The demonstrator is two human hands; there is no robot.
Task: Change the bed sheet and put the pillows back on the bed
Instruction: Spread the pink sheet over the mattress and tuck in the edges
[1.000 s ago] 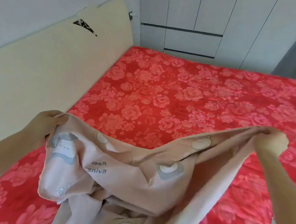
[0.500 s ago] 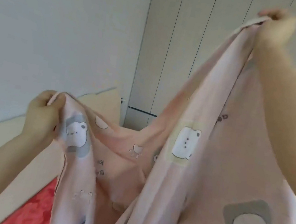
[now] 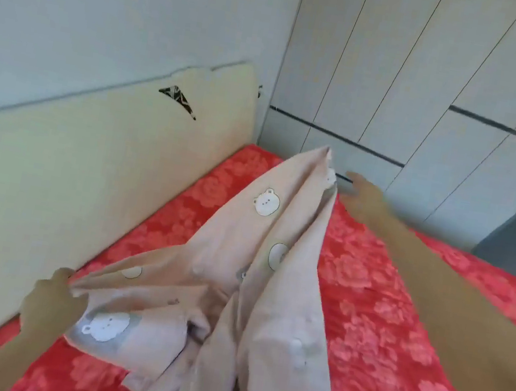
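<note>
- Your left hand [image 3: 52, 301] pinches the near corner of the pink bear sheet [image 3: 267, 298] — beside the headboard [image 3: 84, 174].
- Your right hand [image 3: 363, 196] — blurred, fingers spread, just beside the sheet's far tip.
- Sheet is bunched over the red floral mattress [image 3: 382, 316].

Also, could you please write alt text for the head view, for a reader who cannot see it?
A pink bear-print sheet stretches across a red floral mattress; the left hand grips one edge, the right hand reaches forward, open.

We're looking down from head height over the near bed [image 3: 396, 335], facing the far wardrobe [image 3: 403, 83].
</note>
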